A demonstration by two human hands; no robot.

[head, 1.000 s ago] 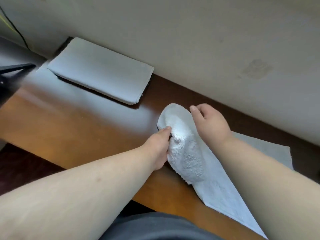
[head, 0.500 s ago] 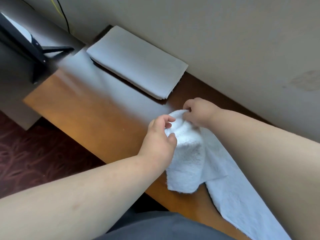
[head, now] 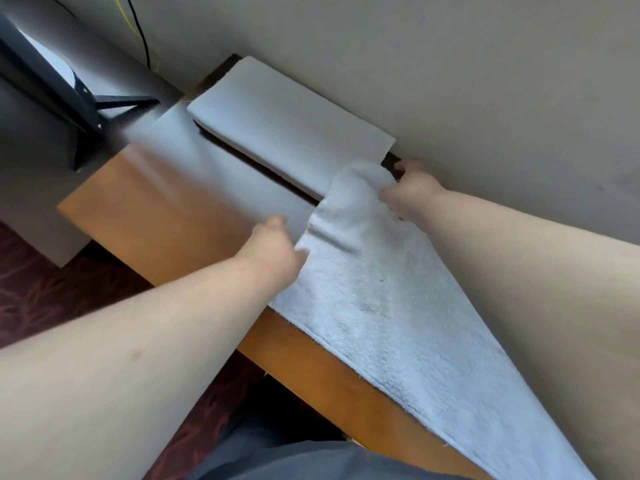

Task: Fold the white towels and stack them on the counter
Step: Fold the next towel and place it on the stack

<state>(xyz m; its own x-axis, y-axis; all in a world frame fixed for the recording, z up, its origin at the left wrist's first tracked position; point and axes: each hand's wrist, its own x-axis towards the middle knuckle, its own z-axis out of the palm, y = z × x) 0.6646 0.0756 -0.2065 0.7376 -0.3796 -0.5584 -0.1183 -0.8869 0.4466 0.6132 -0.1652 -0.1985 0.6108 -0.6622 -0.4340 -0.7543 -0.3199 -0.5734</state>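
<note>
I count two white towels on the desk (head: pixel 166 216); one is a folded towel (head: pixel 287 116) lying flat against the wall (head: pixel 450 64) at the far left end; the other is a loose towel (head: pixel 398 306) spread in front of me; nothing here serves as a container. The loose towel runs long from the lower right, where it passes out of view, up toward the far left, and its raised, bunched end points at the near corner of the folded towel, just beside it; its long front edge lies near the desk's front edge. My left hand (head: pixel 273 251) grips the near side of that end, fingers curled under the cloth; my right hand (head: pixel 408 195) pinches the far side close to the wall, fingers bent round the fabric; the cloth between the two hands is wrinkled and lifted off the wood. Beyond the left end of the desk I see one black stand (head: pixel 79 105), and two thin cables (head: pixel 138 26) hang down the wall; dark patterned carpet (head: pixel 52 271) shows below.
</note>
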